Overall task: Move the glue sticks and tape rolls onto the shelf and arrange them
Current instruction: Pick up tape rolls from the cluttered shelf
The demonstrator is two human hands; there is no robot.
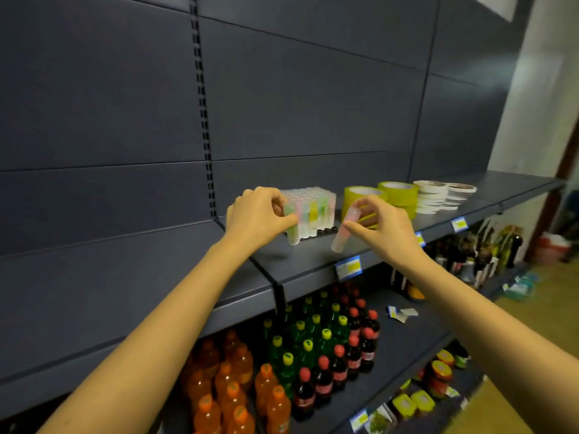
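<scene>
Head view: the left hand pinches a green glue stick at the near left corner of the block on the shelf. The right hand pinches a tilted pink glue stick near the front edge, before yellow tape rolls.

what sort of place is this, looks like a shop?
Most likely a small shop or supermarket aisle: metal shelving with price tags on its front edge, rows of soft drink bottles below, and tape rolls and glue sticks laid out above.
</scene>
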